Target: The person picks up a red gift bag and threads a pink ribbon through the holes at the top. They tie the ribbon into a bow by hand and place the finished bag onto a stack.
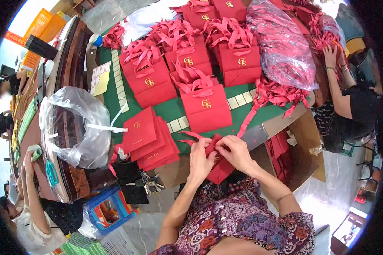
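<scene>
At the near edge of the table I hold a small red gift bag (220, 172) upside neither flat nor fully visible, its gold print partly covered by my fingers. My left hand (200, 160) is closed on the bag's left upper side, with a red ribbon (190, 135) sticking out beyond it. On the other side, my right hand (237, 154) pinches near the bag's top edge. What lies between those fingertips is too small to make out. Just beyond stands a finished-looking red bag (206, 111) with ribbon handles. Left of my hands lies a stack of flat red bags (147, 138).
Several standing red bags (149, 83) fill the table's middle. A plastic-wrapped red bundle (281, 46) and loose red ribbons (281, 93) lie to the right. A clear plastic bag (74, 127) hangs at left. Keys (152, 183) lie below the stack. Other people sit on both sides.
</scene>
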The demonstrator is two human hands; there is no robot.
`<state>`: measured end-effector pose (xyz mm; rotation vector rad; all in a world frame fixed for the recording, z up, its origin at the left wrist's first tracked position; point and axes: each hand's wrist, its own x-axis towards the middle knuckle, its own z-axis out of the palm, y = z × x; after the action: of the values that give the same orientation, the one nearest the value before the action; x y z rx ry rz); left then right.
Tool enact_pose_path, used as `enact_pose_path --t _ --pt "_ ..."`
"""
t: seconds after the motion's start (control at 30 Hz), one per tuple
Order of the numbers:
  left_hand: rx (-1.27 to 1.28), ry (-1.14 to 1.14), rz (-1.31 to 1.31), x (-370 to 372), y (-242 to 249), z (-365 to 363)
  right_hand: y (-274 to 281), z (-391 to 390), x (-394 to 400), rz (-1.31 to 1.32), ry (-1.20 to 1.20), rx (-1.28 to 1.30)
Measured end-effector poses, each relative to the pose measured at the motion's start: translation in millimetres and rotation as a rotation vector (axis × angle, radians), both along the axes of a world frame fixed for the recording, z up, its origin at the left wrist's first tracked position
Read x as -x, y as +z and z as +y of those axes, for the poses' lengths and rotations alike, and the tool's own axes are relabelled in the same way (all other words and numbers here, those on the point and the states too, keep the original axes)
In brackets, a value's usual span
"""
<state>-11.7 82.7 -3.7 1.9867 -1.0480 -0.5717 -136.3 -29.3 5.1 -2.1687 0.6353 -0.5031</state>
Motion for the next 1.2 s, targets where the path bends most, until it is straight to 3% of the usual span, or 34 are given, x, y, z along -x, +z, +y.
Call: enact_pose_path --t 0.1,0.37,0.6,1.0,1.2 --pt "0.016 0.019 0.093 1 7 0 6 1 -2 -0.002 -0.044 -0.037" --pt "0.04 0.052 0.034 6 17 -2 12 -1 -6 0.063 -0.105 -0.149" --pt "0.058 0.038 0.072 -1 22 -2 17 5 -8 0.041 -0.135 -0.02" --pt "0.039 0.046 0.253 -3 7 -2 30 1 4 0.031 -0.087 -0.119" --pt "0.06 0.016 0.26 10 9 -3 46 -29 11 0.062 0.129 0.03"
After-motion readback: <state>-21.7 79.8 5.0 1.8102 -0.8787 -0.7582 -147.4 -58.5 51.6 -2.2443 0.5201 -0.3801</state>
